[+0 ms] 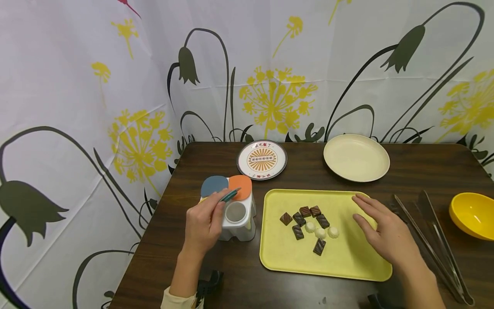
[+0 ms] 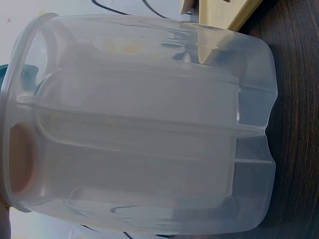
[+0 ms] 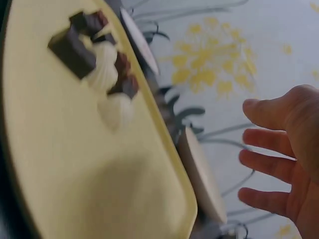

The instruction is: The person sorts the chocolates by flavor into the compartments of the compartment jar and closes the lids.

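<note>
My left hand (image 1: 204, 223) pinches a teal lid (image 1: 230, 195), tilted on edge above a translucent divided container (image 1: 239, 231). One round compartment of the container lies uncovered. A blue lid (image 1: 214, 186) and an orange lid (image 1: 240, 187) cover its far compartments, and a sliver of yellow shows beside my fingers. The container's clear side wall (image 2: 139, 129) fills the left wrist view. My right hand (image 1: 390, 231) hovers over the right side of a yellow tray (image 1: 347, 257), fingers extended and holding nothing. On the tray lie several dark chocolates (image 1: 319, 246) and three white ones (image 1: 320, 233).
Behind the tray stand a printed plate (image 1: 262, 160) and a cream plate (image 1: 356, 158). Metal tongs (image 1: 444, 249) lie right of the tray, near my right forearm. A yellow bowl (image 1: 474, 214) sits at the right edge. A flowered cloth (image 1: 247, 56) hangs behind the table.
</note>
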A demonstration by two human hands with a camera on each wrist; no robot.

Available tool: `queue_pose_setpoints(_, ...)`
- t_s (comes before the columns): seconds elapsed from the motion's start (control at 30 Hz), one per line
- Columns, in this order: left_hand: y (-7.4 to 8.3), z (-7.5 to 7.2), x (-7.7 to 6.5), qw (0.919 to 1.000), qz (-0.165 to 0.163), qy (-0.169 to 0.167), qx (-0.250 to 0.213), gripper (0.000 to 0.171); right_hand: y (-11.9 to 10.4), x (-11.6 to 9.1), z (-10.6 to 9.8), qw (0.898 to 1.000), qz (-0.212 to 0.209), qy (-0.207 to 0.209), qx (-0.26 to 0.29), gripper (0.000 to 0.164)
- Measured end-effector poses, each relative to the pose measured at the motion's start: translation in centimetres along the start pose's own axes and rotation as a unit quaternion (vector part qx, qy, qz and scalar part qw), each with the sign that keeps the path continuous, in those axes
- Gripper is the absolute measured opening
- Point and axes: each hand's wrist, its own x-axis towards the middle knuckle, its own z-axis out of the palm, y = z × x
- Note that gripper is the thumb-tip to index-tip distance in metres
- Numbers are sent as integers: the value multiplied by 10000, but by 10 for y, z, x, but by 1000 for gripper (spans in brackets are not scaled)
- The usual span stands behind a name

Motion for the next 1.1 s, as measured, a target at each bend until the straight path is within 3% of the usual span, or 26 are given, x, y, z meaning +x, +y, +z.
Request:
queue_pose_setpoints(0.17,0,0,0,10000,-25,-21,-29,27,26,-17,-12,9968,405,621,-312,52)
queue_pose_setpoints(0.27,0,0,0,10000,-8,-9,0,27,34,-25,-21,9883,1190,736,-600,49)
queue_pose_setpoints(0.33,0,1,0,10000,-1,-6,8,28,38,-30,-28,9747,1937,713,-858,49)
queue_pose_setpoints(0.43,-1,1,0,10000,16,7,1,28,42,-35,-37,9423,3068,499,-1247,53)
queue_pose_setpoints(0.57,-1,1,0,10000,19,27,-6,28,51,-42,-44,9046,3999,163,-1466,63)
queue_pose_setpoints(0.77,0,1,1,10000,41,-19,-11,29,65,-52,-48,8749,4574,-465,-1519,80)
queue_pose_setpoints(0.9,0,0,0,10000,2,-49,-2,28,70,-55,-47,8663,4698,-700,-1547,85)
queue_pose_setpoints(1.1,1,0,-1,10000,-15,-45,1,28,73,-56,-47,8635,4697,-1131,-1447,100)
